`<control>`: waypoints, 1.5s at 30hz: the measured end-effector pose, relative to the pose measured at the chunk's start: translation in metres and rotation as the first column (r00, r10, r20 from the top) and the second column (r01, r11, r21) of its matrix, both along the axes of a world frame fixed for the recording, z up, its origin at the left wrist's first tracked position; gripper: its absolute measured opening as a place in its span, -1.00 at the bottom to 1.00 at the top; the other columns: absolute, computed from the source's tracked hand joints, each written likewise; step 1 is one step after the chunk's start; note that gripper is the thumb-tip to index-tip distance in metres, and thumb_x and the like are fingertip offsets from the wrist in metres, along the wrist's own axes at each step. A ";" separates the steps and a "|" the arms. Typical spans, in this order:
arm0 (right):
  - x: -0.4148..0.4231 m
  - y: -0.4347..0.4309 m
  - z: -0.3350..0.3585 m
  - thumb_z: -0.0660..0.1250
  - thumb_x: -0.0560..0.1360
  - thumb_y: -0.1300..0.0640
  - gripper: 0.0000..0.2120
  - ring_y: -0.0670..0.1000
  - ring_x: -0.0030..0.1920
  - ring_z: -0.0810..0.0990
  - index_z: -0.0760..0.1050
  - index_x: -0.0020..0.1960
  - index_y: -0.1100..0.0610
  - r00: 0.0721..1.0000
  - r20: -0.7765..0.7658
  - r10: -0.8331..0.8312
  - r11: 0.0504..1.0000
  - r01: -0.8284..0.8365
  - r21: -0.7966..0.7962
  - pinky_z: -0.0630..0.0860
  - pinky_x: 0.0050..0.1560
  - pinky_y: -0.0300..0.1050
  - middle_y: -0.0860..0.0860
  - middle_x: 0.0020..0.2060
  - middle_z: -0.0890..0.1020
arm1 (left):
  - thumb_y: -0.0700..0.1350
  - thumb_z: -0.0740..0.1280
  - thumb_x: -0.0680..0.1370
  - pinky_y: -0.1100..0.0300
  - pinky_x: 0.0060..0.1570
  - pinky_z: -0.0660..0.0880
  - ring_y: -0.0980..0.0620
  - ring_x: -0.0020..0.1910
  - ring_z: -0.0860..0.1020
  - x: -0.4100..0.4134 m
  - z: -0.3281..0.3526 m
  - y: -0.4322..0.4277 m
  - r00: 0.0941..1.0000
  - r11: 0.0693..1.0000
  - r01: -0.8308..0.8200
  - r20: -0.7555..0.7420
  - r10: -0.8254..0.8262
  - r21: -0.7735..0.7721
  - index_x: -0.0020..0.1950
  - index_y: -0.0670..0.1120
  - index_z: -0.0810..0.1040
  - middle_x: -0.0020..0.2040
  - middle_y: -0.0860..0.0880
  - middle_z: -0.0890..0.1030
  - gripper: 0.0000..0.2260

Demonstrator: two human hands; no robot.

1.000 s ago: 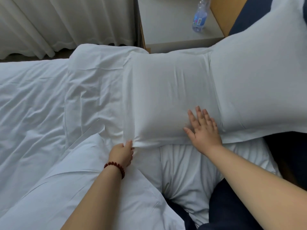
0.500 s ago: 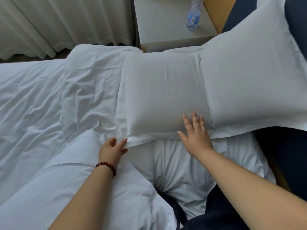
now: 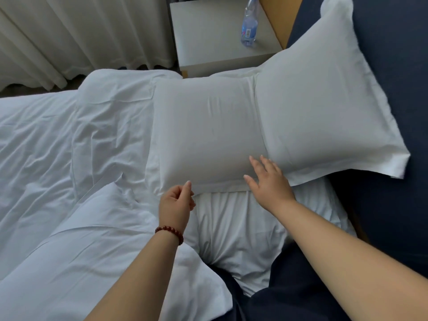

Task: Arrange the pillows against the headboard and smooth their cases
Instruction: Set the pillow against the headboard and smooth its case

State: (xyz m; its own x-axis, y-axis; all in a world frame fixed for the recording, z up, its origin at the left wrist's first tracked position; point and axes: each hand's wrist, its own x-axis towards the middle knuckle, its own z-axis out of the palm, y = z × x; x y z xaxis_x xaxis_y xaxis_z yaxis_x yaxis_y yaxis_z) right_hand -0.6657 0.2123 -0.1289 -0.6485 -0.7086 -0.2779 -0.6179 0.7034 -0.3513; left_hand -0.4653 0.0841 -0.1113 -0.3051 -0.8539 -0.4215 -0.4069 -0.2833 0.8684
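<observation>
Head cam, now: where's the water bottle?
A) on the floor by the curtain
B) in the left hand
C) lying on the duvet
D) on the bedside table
D: the water bottle stands on the bedside table, near its right edge, well clear of both hands.

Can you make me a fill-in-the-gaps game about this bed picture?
On the nightstand stands a water ____.
The bead bracelet is on the ____ wrist.
The right hand rests flat on a white ____.
A second pillow leans against the dark ____ headboard.
Missing words: bottle; left; pillow; blue.
</observation>
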 end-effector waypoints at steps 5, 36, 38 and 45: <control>-0.037 0.029 0.060 0.11 0.56 -0.15 -0.47 0.20 0.36 0.42 0.46 0.38 0.15 0.980 -0.152 -0.129 0.965 0.089 -0.246 0.42 0.30 0.14 0.16 0.34 0.49 | -0.06 0.29 0.62 0.15 -0.22 0.51 0.09 -0.38 0.56 -0.069 0.027 0.010 0.979 0.981 0.194 -0.072 -0.191 0.027 -0.20 -0.17 0.60 -0.40 -0.03 0.60 -0.74; -0.171 0.076 0.100 0.25 0.41 -0.28 -0.32 0.09 0.01 0.48 0.47 0.35 0.16 0.866 -0.173 -0.469 0.842 0.381 -0.381 0.52 0.01 0.02 0.03 0.02 0.49 | 0.09 0.05 0.58 -0.02 0.22 0.46 -0.16 0.10 0.60 -0.476 0.136 -0.042 0.303 -0.531 0.678 0.851 -0.428 -0.508 0.11 -0.10 0.65 0.07 -0.10 0.66 -0.56; -0.171 0.077 0.098 0.21 0.40 -0.27 -0.34 0.08 0.02 0.50 0.49 0.32 0.15 0.859 -0.174 -0.481 0.825 0.377 -0.422 0.53 0.00 0.01 0.02 0.07 0.47 | 0.07 0.01 0.55 -0.04 0.17 0.46 -0.20 0.12 0.56 -0.492 0.142 -0.051 0.382 -0.382 0.737 0.811 -0.444 -0.557 0.08 -0.13 0.64 0.07 -0.13 0.63 -0.53; -0.167 0.075 0.085 0.22 0.40 -0.24 -0.39 0.11 -0.01 0.54 0.56 0.25 0.17 0.826 -0.257 -0.501 0.821 0.359 -0.444 0.56 -0.01 0.05 0.05 0.10 0.56 | -0.05 0.08 0.56 -0.07 0.16 0.49 -0.21 0.13 0.55 -0.504 0.139 -0.083 0.454 -0.321 0.658 0.699 -0.553 -0.681 0.14 -0.17 0.63 0.11 -0.14 0.63 -0.61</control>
State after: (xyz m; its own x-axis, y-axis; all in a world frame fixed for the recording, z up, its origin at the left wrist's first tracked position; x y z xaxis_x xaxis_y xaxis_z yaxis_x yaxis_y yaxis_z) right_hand -0.8328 0.2876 -0.0444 -0.9109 -0.3334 0.2430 -0.4106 0.7904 -0.4547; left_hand -0.9694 0.0013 0.0276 -0.9536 0.1185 0.2768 0.1507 0.9837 0.0979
